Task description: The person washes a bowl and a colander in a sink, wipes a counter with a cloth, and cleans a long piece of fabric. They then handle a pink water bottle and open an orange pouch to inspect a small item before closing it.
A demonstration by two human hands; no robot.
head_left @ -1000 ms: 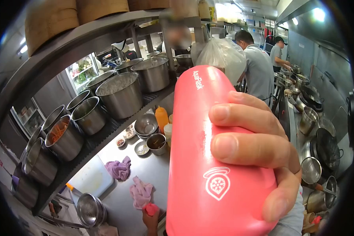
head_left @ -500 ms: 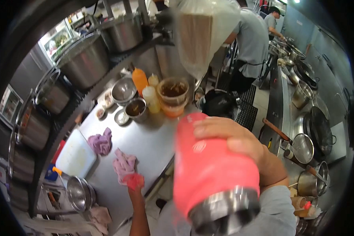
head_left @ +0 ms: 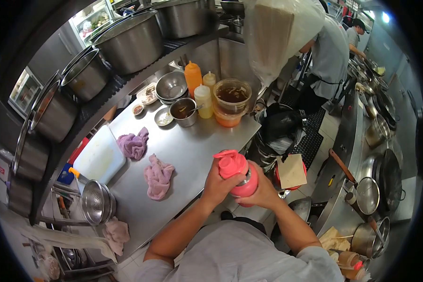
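Note:
A pink bottle (head_left: 249,185) with a silver neck is held between both hands in front of my chest. My left hand (head_left: 218,183) is closed around the pink lid (head_left: 232,163) at the bottle's top. My right hand (head_left: 267,188) wraps the bottle's body from the right side. On the steel table (head_left: 188,160), left of the hands, lie a pink cloth (head_left: 158,177) and a purple cloth (head_left: 133,144).
Bowls (head_left: 171,86), an orange squeeze bottle (head_left: 192,80) and tubs (head_left: 231,94) stand at the table's far end. A cutting board (head_left: 99,157) and colander (head_left: 95,202) are at left. A person (head_left: 331,56) stands beyond a hanging plastic bag (head_left: 270,40). Pans (head_left: 367,195) line the right counter.
The bottle has come down from close to the camera to chest height. My left hand, which held the pink lid by the pink cloth, has moved right to the bottle's top.

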